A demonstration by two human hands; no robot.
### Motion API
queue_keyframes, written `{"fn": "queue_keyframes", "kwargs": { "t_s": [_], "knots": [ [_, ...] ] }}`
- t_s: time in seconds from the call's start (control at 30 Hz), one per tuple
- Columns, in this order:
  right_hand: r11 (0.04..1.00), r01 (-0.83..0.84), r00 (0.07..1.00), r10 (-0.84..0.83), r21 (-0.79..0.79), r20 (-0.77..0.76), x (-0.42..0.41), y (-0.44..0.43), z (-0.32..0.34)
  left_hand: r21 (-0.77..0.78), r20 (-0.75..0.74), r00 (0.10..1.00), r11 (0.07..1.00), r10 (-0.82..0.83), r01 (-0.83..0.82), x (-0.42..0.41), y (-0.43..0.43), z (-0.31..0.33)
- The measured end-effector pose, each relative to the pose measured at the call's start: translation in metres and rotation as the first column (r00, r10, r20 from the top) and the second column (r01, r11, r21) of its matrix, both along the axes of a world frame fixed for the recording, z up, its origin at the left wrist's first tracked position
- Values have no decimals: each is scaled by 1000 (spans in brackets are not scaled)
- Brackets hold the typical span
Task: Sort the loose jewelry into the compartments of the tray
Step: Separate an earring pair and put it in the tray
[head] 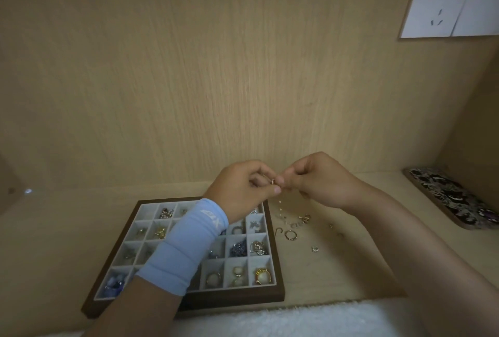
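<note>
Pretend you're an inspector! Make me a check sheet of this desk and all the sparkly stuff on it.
Surface: pale wooden desk top, with jewelry scattered to the right of the tray.
Job's things: dark wooden tray with grey square compartments, many holding pieces; thin beaded chain dangling from the hands; round gold hoop and small silver charm loose on the desk.
Clutter: black-and-white patterned flat case at far right; white fluffy cloth at the near edge.
Hands: left hand, with a light blue sleeve on its forearm, and right hand both pinch the chain's top end.
Cables: nothing seen.
Surroundings: wooden back wall; white wall socket at upper right.
</note>
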State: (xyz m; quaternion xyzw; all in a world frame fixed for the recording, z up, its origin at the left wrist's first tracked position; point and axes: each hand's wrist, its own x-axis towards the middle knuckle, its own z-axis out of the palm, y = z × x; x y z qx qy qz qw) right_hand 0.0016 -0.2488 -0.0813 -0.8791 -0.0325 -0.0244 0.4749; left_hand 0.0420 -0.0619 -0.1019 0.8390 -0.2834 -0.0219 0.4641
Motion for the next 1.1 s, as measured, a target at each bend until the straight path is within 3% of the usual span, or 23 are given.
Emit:
{"fn": "queue_keyframes", "kwargs": {
  "t_s": [0.2, 0.4, 0.6, 1.1],
  "knots": [
    [982, 30, 998, -38, 187, 40, 0, 20, 7, -147, -8, 1000, 989, -19, 17, 2, 15, 20],
    [951, -64, 996, 81, 302, -44, 3, 30, 11, -264, -107, 994, 964, -35, 5, 6, 28, 28],
    [947, -189, 966, 227, 259, -126, 1, 25, 13, -267, -116, 993, 964, -18, -14, 10, 34, 35],
    [968, -153, 981, 173, 198, -87, 30, 51, 20, -245, -129, 989, 964, 71, -101, 27, 82, 50]
  ]
}}
